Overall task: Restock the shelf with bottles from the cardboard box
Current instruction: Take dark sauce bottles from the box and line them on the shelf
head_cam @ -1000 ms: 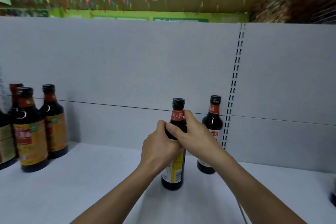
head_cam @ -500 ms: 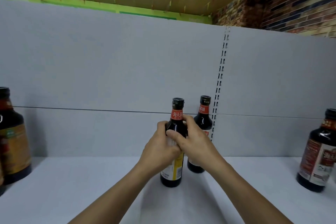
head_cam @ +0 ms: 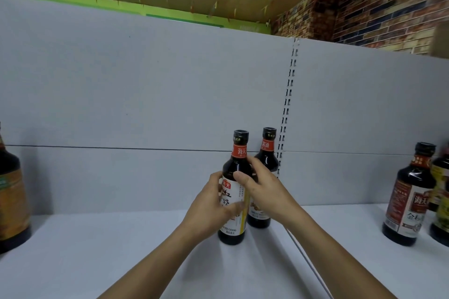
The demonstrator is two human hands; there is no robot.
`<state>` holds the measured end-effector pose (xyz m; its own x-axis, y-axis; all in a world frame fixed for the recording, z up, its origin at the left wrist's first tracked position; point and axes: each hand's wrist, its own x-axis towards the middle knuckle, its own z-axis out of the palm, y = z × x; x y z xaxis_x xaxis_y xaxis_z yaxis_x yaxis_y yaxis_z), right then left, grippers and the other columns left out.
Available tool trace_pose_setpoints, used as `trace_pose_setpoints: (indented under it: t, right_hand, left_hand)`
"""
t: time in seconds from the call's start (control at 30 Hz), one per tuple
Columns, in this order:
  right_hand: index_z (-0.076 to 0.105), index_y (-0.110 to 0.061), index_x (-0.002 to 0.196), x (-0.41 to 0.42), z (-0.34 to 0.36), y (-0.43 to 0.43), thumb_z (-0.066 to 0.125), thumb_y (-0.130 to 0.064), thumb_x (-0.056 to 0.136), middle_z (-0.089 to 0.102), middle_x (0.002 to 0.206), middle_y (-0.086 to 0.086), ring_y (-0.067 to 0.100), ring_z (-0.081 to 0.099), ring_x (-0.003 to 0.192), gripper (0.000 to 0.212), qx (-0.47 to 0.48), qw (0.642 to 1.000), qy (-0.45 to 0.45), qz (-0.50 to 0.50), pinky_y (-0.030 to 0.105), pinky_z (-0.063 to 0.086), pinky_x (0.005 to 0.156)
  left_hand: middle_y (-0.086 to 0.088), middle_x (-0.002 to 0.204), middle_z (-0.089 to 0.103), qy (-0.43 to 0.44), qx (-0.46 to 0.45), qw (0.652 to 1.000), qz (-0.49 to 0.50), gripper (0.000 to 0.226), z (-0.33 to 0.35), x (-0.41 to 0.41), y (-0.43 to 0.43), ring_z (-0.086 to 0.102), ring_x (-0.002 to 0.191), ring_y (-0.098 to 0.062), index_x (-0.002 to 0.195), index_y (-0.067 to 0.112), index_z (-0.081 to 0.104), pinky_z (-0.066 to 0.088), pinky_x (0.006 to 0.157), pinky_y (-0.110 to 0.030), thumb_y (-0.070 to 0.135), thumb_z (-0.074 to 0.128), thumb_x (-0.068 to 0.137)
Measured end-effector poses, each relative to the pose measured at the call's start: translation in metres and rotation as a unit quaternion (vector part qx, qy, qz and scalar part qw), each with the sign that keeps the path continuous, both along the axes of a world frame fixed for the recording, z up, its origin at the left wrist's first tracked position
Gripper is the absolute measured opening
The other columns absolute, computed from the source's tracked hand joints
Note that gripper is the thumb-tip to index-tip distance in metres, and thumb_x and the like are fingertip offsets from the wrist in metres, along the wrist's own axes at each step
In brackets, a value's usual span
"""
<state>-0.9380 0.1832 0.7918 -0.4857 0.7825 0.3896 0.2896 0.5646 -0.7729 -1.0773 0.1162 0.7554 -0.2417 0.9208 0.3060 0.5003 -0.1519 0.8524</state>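
A dark sauce bottle with a black cap, red neck band and white-and-yellow label stands upright on the white shelf. My left hand wraps its label from the left. From the right, my right hand grips its shoulder. A second dark bottle of the same kind stands just behind it to the right, close to the back panel. The cardboard box is out of view.
A larger dark bottle with an orange label stands at the far left edge. Two bottles stand at the far right. A slotted upright runs down the grey back panel. Bare shelf lies between the groups.
The view has swung right: the left bottles slid out of frame and the right ones came in. The bottle has turned, so its white label front now shows. Both hands stay on it.
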Motion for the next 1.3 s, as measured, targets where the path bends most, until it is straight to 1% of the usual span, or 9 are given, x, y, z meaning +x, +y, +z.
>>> trace_pose_setpoints:
  t: [0.13,0.3,0.43,0.67,0.8,0.93,1.03,1.17,1.3]
  right_hand:
    - [0.037,-0.033,0.144,0.001,-0.002,0.005,0.057,-0.039,0.100,0.063,0.121,-0.014,0.004,0.061,0.111,0.048,-0.001,1.000,0.009,-0.012,0.033,0.050,0.097]
    - [0.037,-0.035,0.136,0.001,-0.018,0.008,0.053,-0.048,0.099,0.064,0.119,-0.014,0.004,0.063,0.107,0.042,0.057,0.997,0.009,-0.059,0.040,0.054,0.096]
    - [0.036,-0.038,0.135,0.007,-0.031,0.008,0.059,-0.044,0.097,0.057,0.122,-0.014,0.001,0.061,0.105,0.045,0.111,0.990,-0.004,-0.089,0.033,0.054,0.090]
    - [0.048,-0.033,0.110,0.036,-0.033,0.018,0.060,-0.035,0.099,0.060,0.097,-0.016,-0.001,0.061,0.087,0.017,0.146,0.978,0.026,-0.146,0.029,0.056,0.074]
    - [0.045,-0.029,0.118,0.055,-0.034,0.038,0.061,-0.039,0.098,0.058,0.104,-0.006,0.005,0.060,0.087,0.027,0.086,0.980,0.032,-0.179,0.024,0.049,0.070]
    - [0.032,-0.023,0.148,0.060,-0.048,0.059,0.064,-0.044,0.095,0.048,0.138,0.001,0.014,0.060,0.110,0.066,-0.010,0.990,-0.019,-0.139,0.035,0.053,0.091]
    - [0.025,-0.023,0.154,0.056,-0.059,0.070,0.068,-0.048,0.091,0.044,0.150,0.002,0.020,0.054,0.129,0.081,-0.060,0.995,-0.018,-0.082,0.041,0.051,0.103]
    - [0.029,-0.024,0.149,0.047,-0.064,0.074,0.073,-0.042,0.089,0.052,0.140,-0.006,0.010,0.055,0.122,0.076,-0.104,0.994,0.022,-0.009,0.025,0.050,0.095]
    - [0.040,-0.028,0.131,0.040,-0.067,0.075,0.074,-0.039,0.089,0.062,0.128,-0.012,-0.002,0.061,0.108,0.055,-0.101,0.995,0.022,0.006,0.018,0.051,0.086]
  left_hand:
    - [0.024,0.109,0.060,0.007,-0.021,1.000,0.006,0.065,-0.009,0.000,0.005,0.060,0.102,0.000,0.139,0.035,0.036,0.051,0.089,-0.023,0.028,0.078,0.090]
    - [0.026,0.105,0.062,0.014,-0.021,0.999,0.041,0.064,-0.023,-0.001,0.013,0.060,0.094,0.011,0.132,0.039,0.043,0.051,0.077,-0.016,0.039,0.083,0.083]
    - [0.021,0.108,0.067,0.030,-0.021,0.996,0.079,0.057,-0.026,0.001,0.020,0.066,0.099,0.000,0.123,0.040,0.048,0.057,0.088,-0.031,0.045,0.083,0.079]
    - [0.013,0.113,0.059,0.054,-0.018,0.992,0.112,0.058,-0.030,0.010,0.036,0.066,0.103,-0.012,0.120,0.035,0.049,0.059,0.090,-0.040,0.053,0.083,0.075]
    - [0.013,0.119,0.063,0.031,-0.028,0.994,0.105,0.060,-0.031,0.011,0.044,0.067,0.108,-0.015,0.120,0.038,0.047,0.059,0.092,-0.043,0.053,0.084,0.075]
    - [0.015,0.120,0.065,0.015,-0.032,0.994,0.105,0.059,-0.030,0.010,0.048,0.068,0.111,-0.017,0.121,0.037,0.044,0.057,0.094,-0.040,0.050,0.083,0.079]
    - [0.015,0.119,0.065,0.015,-0.028,0.993,0.116,0.060,-0.030,0.011,0.052,0.067,0.110,-0.016,0.121,0.036,0.043,0.057,0.093,-0.038,0.051,0.083,0.079]
    - [0.017,0.115,0.063,0.008,-0.024,0.992,0.123,0.059,-0.030,0.010,0.055,0.067,0.108,-0.015,0.120,0.037,0.042,0.055,0.091,-0.035,0.048,0.083,0.080]
    - [0.019,0.113,0.064,0.003,-0.031,0.991,0.128,0.058,-0.034,0.008,0.060,0.067,0.107,-0.014,0.119,0.037,0.043,0.055,0.090,-0.033,0.052,0.082,0.079]
